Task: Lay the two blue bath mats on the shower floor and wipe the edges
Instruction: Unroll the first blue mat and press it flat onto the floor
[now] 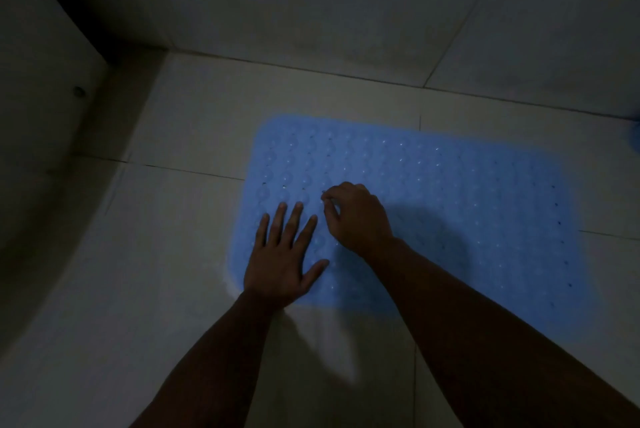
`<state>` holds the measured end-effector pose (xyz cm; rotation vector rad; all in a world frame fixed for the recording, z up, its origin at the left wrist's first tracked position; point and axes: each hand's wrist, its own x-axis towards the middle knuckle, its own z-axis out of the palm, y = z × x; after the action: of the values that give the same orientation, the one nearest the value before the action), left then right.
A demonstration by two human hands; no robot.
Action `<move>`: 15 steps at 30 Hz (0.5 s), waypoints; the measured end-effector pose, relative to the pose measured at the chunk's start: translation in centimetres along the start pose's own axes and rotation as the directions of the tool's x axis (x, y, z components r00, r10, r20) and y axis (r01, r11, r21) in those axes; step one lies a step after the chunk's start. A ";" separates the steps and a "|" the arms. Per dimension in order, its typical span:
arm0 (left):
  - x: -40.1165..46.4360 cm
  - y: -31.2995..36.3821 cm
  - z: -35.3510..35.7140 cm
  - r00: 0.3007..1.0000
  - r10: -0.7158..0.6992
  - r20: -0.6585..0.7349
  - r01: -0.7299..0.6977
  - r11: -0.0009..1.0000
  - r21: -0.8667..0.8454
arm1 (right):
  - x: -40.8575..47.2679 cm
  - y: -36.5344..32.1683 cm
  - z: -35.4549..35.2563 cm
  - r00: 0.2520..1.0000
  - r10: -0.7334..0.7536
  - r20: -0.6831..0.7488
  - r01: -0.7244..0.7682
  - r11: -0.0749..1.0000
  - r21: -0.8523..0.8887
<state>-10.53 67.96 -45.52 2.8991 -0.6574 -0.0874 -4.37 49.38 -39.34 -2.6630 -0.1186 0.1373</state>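
Though the light is dim, one blue bath mat (433, 206) plainly lies flat on the pale tiled shower floor (180, 136), w/ both hands working its left end. The left hand (282, 254) is spread wide, fingers straight, palm down on the mat's near-left corner; it holds nothing, just presses. Just to the right of it and slightly farther out, the right hand (356, 216) has fingers curled, fingertips at the mat surface; can't tell whether it pinches a bit of the mat or only pokes at it.

A sliver of something blue (635, 138) shows at the frame's far right edge, well away from both hands; poss. the second mat, can't say for sure.

Handling, as a judgement: the mat looks like thin, soft rubber or vinyl, dimpled and perforated w/ rows of small holes. Prob. light and floppy, so it would sag if lifted by one corner; better taken by two corners or along one short edge, then smoothed outward from where the flat palm sits. If it has suckers under it, firm pressing would seat it. Wet, it is likely slippery against tile.

No brand, label or writing readable anywhere; too dark for fine detail.
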 end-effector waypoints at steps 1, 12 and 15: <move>0.0 0.0 0.0 1.000 -0.002 -0.004 0.002 1.000 -0.006 | 0.0 0.1 -0.1 1.000 -0.003 -0.005 0.003 1.000 0.007; 1.8 -0.7 -3.6 0.988 -0.059 0.140 0.103 0.940 -0.326 | -0.6 -0.3 -1.2 0.968 0.193 0.163 -0.186 0.981 -0.058; 2.1 -4.0 -6.1 0.984 -0.176 -0.011 0.166 0.945 -0.281 | 0.3 -4.0 -1.0 0.958 0.173 0.227 -0.161 0.984 -0.070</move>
<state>-6.36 71.50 -40.30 2.6693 -0.3524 -0.1369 -4.21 52.47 -36.67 -2.6967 0.0296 0.5078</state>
